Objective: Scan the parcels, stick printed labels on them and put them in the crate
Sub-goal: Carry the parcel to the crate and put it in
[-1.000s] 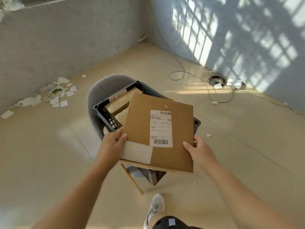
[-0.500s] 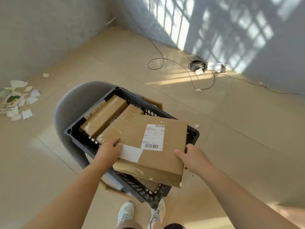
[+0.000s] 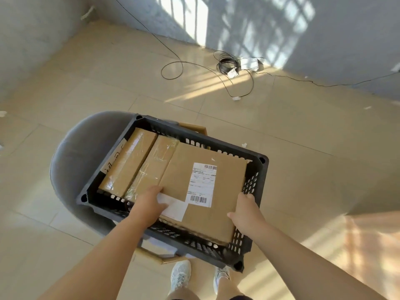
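A second earlier the parcel (image 3: 229, 182) had been held up, tilted, above the crate (image 3: 201, 137). Half a second earlier it had been coming down over the near rim. Now it lay nearly flat inside, filling the crate's 3 o'clock side, with its label (image 3: 201, 184) facing up. The two other parcels (image 3: 129, 163) sat close at its 9 o'clock.

Neither hand had let go. The left hand (image 3: 149, 204) gripped the near corner at 7 o'clock, thumb on top over a white patch (image 3: 173, 207). The right hand (image 3: 244, 211) clasped the edge at 5 o'clock, fingers curled over the side. To my eye this parcel was as good as stowed, and only the release remained.

Plenty stayed out of sight. The fingers under the parcel were hidden, so I could not tell whether it rested on the crate's floor or on something below. The label's print was too small to read. The crate covered most of the chair (image 3: 75, 159) it stood on. At 12 o'clock a cable (image 3: 225, 63) lay coiled on the floor by the wall.
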